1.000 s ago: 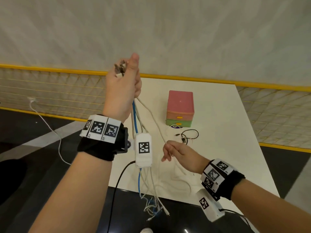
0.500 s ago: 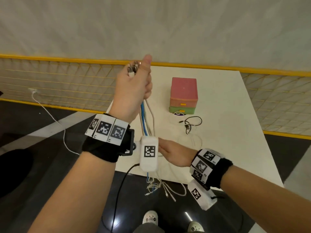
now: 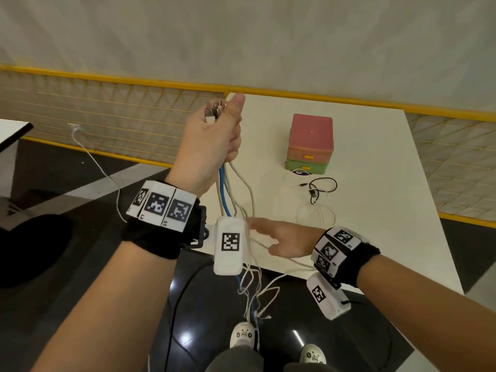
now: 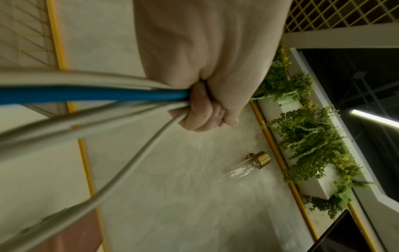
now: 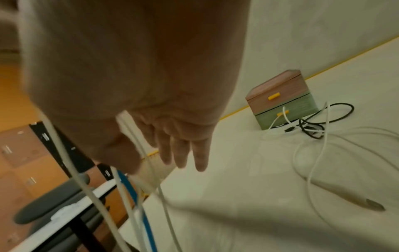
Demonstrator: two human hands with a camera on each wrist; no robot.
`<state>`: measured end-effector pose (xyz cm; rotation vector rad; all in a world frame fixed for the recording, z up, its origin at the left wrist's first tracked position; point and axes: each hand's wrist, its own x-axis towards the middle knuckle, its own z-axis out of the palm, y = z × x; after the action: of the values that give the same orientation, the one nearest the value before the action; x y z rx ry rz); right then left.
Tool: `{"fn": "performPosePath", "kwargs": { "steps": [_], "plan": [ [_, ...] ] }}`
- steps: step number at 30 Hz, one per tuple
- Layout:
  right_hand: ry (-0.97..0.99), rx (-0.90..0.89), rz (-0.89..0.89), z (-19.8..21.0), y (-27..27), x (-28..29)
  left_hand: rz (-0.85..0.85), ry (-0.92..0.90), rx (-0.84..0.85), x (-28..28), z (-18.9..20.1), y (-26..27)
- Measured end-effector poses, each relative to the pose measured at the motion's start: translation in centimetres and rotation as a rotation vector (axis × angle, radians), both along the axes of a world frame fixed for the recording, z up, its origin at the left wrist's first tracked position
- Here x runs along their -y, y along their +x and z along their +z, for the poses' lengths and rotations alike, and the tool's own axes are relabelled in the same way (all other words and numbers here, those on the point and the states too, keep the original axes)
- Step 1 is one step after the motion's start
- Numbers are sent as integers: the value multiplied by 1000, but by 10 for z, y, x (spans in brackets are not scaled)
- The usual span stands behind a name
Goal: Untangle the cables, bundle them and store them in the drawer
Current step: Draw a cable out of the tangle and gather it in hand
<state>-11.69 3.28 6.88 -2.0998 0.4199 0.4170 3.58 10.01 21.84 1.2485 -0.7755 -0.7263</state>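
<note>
Left hand (image 3: 212, 146), upper centre of the head view, is fisted around a bundle of cables (image 3: 228, 191): one blue cable (image 3: 223, 194), the rest white/grey. Connector ends (image 3: 213, 112) stick out above the fist beside the raised thumb. Left wrist view confirms fingers (image 4: 200, 109) curled tight on the strands.

Cables hang down from the fist, pass behind the white tagged wrist camera block (image 3: 229, 245), and dangle in a loose tangle at lower centre, over the dark floor in front of the table edge.

Right hand (image 3: 281, 241), centre-right, has its fingers straight and slightly spread, reaching into the hanging strands. Right wrist view: fingers (image 5: 183, 153) extended, white strands running across the palm next to the thumb. Whether the thumb pinches one, I cannot tell.

On the white table (image 3: 375, 237): stacked drawer box (image 3: 310, 143), pink over green, yellow handles, both drawers closed. Just in front of it a small black cable (image 3: 320, 187) lies in a loop, tangled with a white cable (image 3: 316, 213) on the tabletop.

Person's shoes (image 3: 243, 334) visible at bottom centre.
</note>
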Motion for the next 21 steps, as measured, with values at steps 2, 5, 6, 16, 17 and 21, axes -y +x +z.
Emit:
{"fn": "performPosePath", "kwargs": {
  "steps": [2, 5, 6, 16, 17, 21],
  "plan": [
    [83, 145, -83, 14, 1, 1, -28, 60, -2, 0, -14, -6],
    [187, 390, -150, 44, 13, -6, -80, 113, -18, 3, -31, -23],
    [188, 432, -148, 49, 18, -11, -89, 108, -27, 5, -32, -29],
    [-128, 23, 10, -28, -3, -11, 1, -15, -19, 19, -8, -12],
    [-172, 21, -31, -28, -4, -4, -8, 0, 3, 20, -11, -11],
    [-176, -97, -149, -33, -20, 18, 15, 10, 32, 20, -17, -12]
  ]
}}
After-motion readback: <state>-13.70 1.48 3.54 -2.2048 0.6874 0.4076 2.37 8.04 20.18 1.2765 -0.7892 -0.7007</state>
